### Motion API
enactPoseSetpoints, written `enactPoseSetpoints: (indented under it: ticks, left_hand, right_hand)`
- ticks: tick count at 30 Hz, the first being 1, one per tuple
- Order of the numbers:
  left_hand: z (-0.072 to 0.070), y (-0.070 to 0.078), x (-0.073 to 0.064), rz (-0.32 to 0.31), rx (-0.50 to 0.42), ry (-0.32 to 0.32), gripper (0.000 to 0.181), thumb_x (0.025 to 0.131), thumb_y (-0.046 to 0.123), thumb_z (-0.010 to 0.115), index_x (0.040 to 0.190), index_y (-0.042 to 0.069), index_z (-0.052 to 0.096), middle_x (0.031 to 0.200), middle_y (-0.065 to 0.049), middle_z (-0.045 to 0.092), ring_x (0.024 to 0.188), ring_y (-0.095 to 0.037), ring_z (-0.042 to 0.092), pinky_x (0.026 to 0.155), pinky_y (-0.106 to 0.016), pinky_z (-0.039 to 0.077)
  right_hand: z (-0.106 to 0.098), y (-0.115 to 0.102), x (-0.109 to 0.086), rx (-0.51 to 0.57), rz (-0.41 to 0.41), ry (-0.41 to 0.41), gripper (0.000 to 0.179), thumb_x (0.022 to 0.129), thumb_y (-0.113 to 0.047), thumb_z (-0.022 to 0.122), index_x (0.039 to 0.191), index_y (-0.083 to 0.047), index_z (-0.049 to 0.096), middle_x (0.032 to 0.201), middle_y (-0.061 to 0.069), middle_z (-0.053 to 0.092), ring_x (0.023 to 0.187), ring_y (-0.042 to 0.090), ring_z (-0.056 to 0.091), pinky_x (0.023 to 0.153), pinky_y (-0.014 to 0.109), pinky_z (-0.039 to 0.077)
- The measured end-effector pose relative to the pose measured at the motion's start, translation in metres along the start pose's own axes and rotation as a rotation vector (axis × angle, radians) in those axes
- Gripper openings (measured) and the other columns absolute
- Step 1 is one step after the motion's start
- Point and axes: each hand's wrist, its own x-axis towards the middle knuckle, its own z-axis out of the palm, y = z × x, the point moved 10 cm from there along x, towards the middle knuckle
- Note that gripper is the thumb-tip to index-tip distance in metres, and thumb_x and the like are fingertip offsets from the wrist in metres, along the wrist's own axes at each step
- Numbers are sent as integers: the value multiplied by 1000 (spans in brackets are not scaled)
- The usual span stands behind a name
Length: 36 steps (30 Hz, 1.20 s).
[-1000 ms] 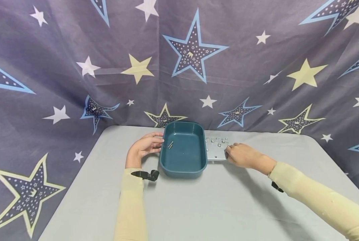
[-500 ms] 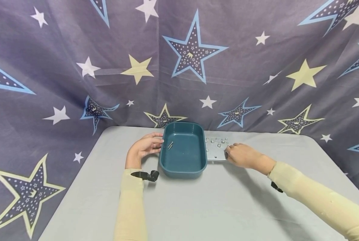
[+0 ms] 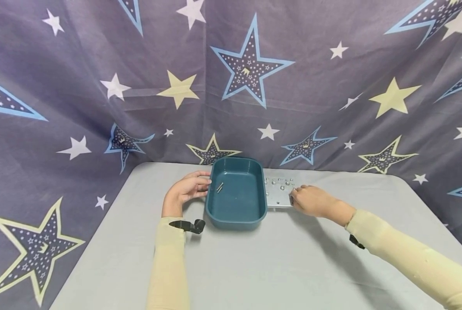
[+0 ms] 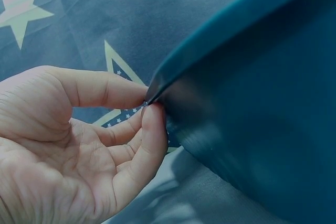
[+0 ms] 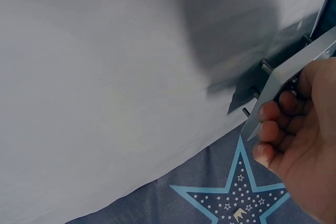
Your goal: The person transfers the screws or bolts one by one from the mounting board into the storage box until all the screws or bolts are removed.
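A teal plastic bin (image 3: 236,221) sits on the table with a few small metal pins (image 3: 220,187) inside. At its left rim my left hand (image 3: 188,187) pinches the edge between thumb and fingers, close up in the left wrist view (image 4: 100,129). Right of the bin is a silver metal plate (image 3: 278,196) studded with several small metal fasteners (image 3: 282,187). My right hand (image 3: 312,200) bends over the plate's right end, fingers curled round a small dark metal part (image 5: 294,83) mostly hidden by them; I cannot tell its kind.
Short dark posts (image 5: 266,66) hold the plate above the pale tablecloth (image 3: 250,267). Behind the table's back edge hangs a star-patterned curtain (image 3: 316,107). The bin stands against the plate's left side. Black wrist cameras (image 3: 196,226) are strapped over the sleeves.
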Motion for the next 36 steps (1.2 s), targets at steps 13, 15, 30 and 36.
enactPoseSetpoints:
  ticks: [13, 15, 30, 36]
  left_hand:
    - [2, 1, 1, 16, -9, -35, 50, 102, 2, 50, 148, -4, 33, 88, 6, 66, 80, -4, 64, 74, -22, 56]
    - [2, 1, 2, 16, -13, -36, 51, 102, 2, 50, 149, -4, 32, 87, 6, 66, 79, -4, 64, 73, -21, 56]
    - [4, 2, -1, 12, -19, -34, 53, 101, 2, 51, 150, -4, 32, 87, 6, 66, 78, -4, 64, 74, -22, 56]
    - [2, 1, -1, 13, -21, -31, 51, 101, 2, 51, 149, -4, 33, 86, 6, 66, 77, -4, 64, 73, -22, 56]
  right_hand:
    - [1, 2, 0, -10, -13, 15, 10, 89, -10, 66, 82, -5, 61, 70, 4, 59, 67, 22, 60, 72, 38, 56]
    - [1, 2, 0, -12, -13, 23, 10, 89, -10, 66, 81, -5, 61, 69, 4, 59, 66, 22, 60, 72, 38, 56]
    - [-1, 1, 0, -9, -12, 38, 11, 88, -10, 66, 80, -5, 61, 68, 4, 58, 65, 21, 59, 70, 37, 56]
    - [-5, -1, 0, -3, -11, 45, 11, 89, -10, 66, 81, -5, 61, 68, 4, 58, 65, 21, 59, 69, 37, 56]
